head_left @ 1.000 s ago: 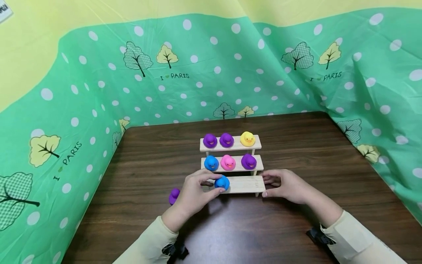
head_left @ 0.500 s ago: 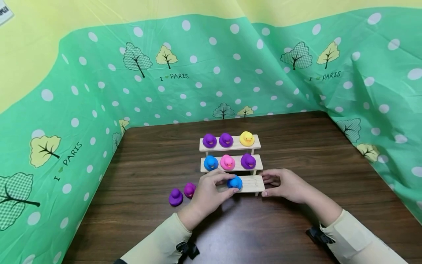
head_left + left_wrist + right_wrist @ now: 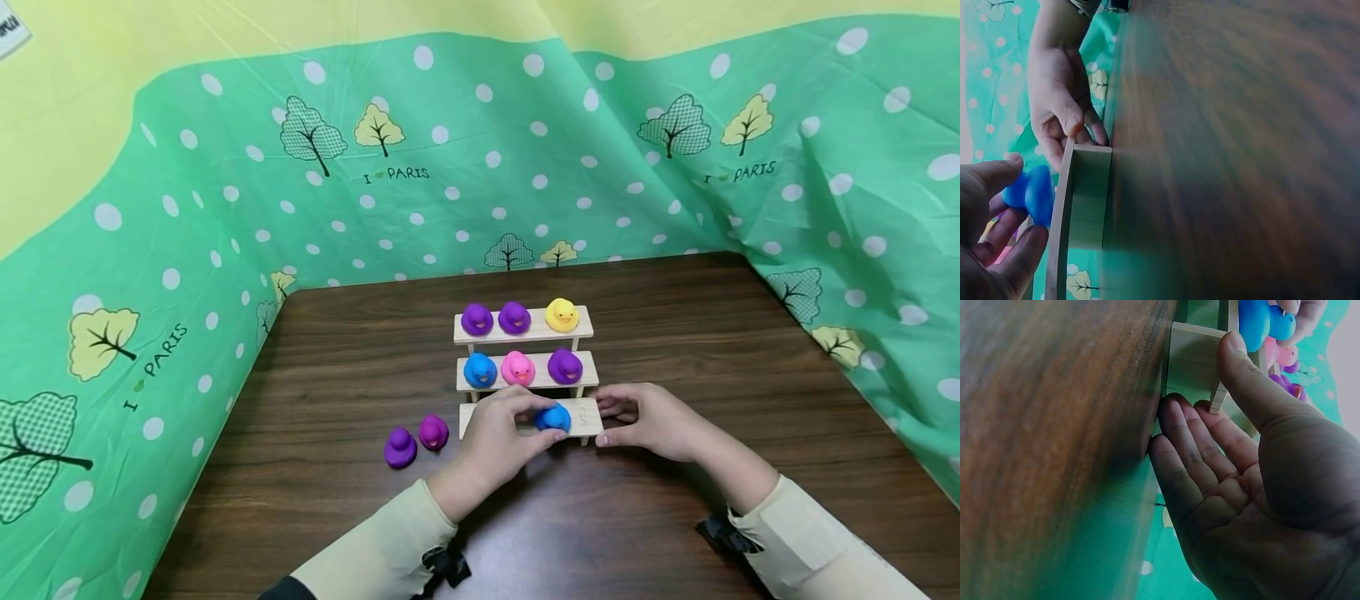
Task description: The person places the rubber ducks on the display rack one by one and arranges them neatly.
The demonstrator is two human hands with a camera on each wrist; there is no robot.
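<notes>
My left hand (image 3: 501, 435) pinches a blue rubber duck (image 3: 553, 418) between thumb and fingers, at the lowest step of a small wooden three-tier display stand (image 3: 588, 415). In the left wrist view the blue duck (image 3: 1038, 195) sits against the board's top face. My right hand (image 3: 654, 423) steadies the right end of that step. The right wrist view shows its thumb at one corner of the board (image 3: 1216, 403) and a fingertip at the other. A blue, a pink (image 3: 518, 368) and a purple duck stand on the middle step; two purple ducks and a yellow one (image 3: 562, 316) are on top.
On the table left of the stand lie two more ducks, one purple (image 3: 401, 448) and one magenta-purple (image 3: 433, 432). A dark wood table (image 3: 315, 358) spreads around the stand. Green dotted cloth (image 3: 465, 208) rises along its back and sides.
My left hand has slid right along the lowest step with the blue duck, from its left part toward its right. Both loose ducks are now uncovered. The right hand has stayed put.
</notes>
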